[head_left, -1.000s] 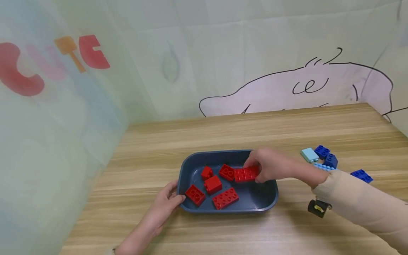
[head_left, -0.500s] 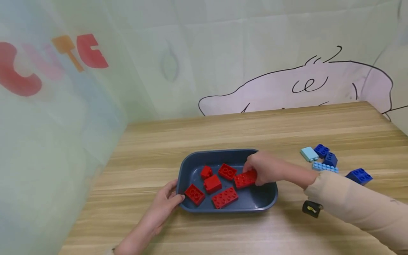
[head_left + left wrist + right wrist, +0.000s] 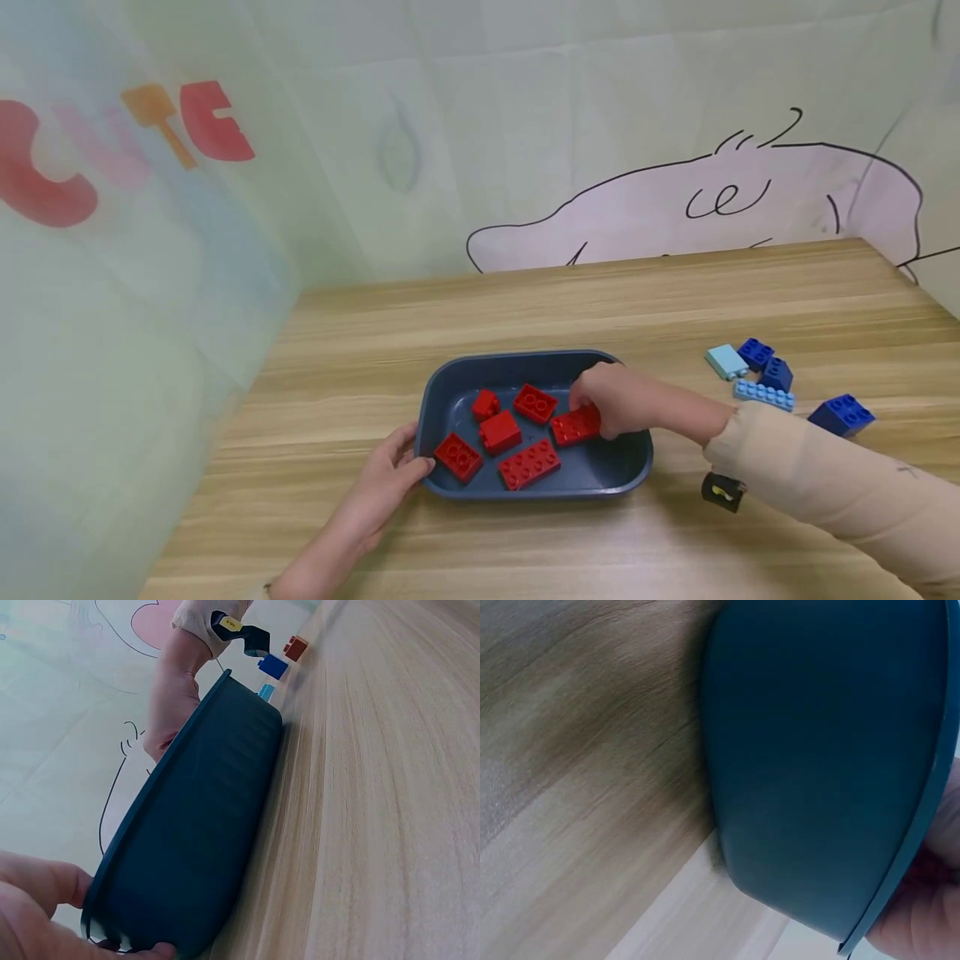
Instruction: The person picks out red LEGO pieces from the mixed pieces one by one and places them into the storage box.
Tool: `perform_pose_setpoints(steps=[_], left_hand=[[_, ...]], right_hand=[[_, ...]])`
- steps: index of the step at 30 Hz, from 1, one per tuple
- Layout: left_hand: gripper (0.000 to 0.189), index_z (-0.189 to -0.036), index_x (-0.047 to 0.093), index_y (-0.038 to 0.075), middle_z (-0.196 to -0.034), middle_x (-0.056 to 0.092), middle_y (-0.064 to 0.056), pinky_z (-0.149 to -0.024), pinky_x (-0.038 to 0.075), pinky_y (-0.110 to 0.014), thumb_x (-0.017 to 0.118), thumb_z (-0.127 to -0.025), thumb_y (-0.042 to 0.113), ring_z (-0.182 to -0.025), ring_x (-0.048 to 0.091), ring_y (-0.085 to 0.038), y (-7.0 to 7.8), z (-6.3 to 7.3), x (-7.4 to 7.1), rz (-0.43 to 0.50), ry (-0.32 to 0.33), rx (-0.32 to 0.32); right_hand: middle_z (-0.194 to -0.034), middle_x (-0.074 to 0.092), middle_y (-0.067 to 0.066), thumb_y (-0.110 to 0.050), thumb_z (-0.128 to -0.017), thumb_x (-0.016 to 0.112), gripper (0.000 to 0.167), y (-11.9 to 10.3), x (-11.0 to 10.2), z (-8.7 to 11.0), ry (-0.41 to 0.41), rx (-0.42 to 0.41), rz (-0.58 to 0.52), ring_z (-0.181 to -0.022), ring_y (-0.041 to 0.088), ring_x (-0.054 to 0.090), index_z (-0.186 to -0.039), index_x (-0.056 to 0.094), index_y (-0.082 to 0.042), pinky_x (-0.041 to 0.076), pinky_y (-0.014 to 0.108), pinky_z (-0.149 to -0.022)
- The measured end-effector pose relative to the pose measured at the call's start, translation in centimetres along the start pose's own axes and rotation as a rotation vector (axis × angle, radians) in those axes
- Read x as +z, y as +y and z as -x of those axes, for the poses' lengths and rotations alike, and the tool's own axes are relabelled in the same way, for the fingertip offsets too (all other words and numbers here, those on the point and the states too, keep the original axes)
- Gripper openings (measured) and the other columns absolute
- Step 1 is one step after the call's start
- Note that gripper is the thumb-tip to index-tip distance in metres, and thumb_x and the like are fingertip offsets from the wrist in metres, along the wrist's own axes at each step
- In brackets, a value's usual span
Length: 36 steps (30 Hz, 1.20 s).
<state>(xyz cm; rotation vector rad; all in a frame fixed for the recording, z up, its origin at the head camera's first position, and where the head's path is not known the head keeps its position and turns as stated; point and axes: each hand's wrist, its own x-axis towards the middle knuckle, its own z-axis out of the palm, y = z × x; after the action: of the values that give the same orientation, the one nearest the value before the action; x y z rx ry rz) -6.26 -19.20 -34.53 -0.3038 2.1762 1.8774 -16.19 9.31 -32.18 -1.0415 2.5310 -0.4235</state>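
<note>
A dark blue-grey plastic bin (image 3: 525, 497) stands on the wooden table with several red toy building bricks inside. At its left end my left hand (image 3: 386, 479) grips the rim, thumb over the edge and fingers along the outside wall. My right hand (image 3: 618, 400) reaches down into the bin's right side and pinches a long red studded brick (image 3: 573, 427) low over the floor. Another long red brick (image 3: 529, 465) lies nearby, along with a red brick (image 3: 459, 457) at the left. From the right wrist, the bin's outer wall (image 3: 825, 750) hides most of that hand.
To the right on the table lie a pale blue brick (image 3: 727, 362), a light blue studded strip brick (image 3: 765, 395) and several dark blue bricks, one larger (image 3: 843, 415). A red brick (image 3: 296, 649) shows on the table in the left wrist view. A printed cloth (image 3: 525, 150) hangs behind.
My right hand has lowered the long red brick further into the bin, shifting slightly left and down. My left hand keeps its grip on the rim.
</note>
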Motion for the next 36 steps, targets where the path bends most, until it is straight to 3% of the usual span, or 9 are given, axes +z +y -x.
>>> perform_pose_setpoints(steps=[14,29,36], left_hand=[[0.058,-0.137,0.027,-0.013,-0.134,0.040,-0.030,-0.092,0.047,-0.042,0.048,-0.084,-0.004,-0.116,0.049,-0.033,-0.67,-0.29,-0.33,0.003,-0.005,0.044],[0.057,-0.138,0.030,-0.010,-0.134,0.042,-0.026,-0.092,0.047,-0.039,0.049,-0.084,-0.004,-0.116,0.049,-0.031,-0.39,-0.09,-0.08,0.007,0.005,0.015],[0.057,-0.137,0.029,-0.012,-0.132,0.043,-0.028,-0.091,0.048,-0.039,0.049,-0.084,-0.003,-0.113,0.052,-0.029,-0.49,-0.10,-0.24,0.006,-0.003,0.037]], right_hand=[[-0.078,0.061,0.002,0.006,-0.066,0.077,0.029,-0.20,0.54,-0.51,-0.048,0.034,0.043,-0.068,0.014,0.050,-0.091,0.064,-0.005,0.051,0.023,-0.060],[-0.076,0.059,0.001,0.006,-0.066,0.077,0.032,-0.33,0.72,-0.81,-0.084,0.046,0.109,-0.069,0.015,0.049,-0.093,0.063,-0.005,0.050,0.024,-0.060],[-0.080,0.061,0.001,0.004,-0.065,0.079,0.036,-0.17,0.45,-0.79,-0.098,0.029,0.069,-0.070,0.014,0.051,-0.097,0.064,-0.004,0.051,0.022,-0.059]])
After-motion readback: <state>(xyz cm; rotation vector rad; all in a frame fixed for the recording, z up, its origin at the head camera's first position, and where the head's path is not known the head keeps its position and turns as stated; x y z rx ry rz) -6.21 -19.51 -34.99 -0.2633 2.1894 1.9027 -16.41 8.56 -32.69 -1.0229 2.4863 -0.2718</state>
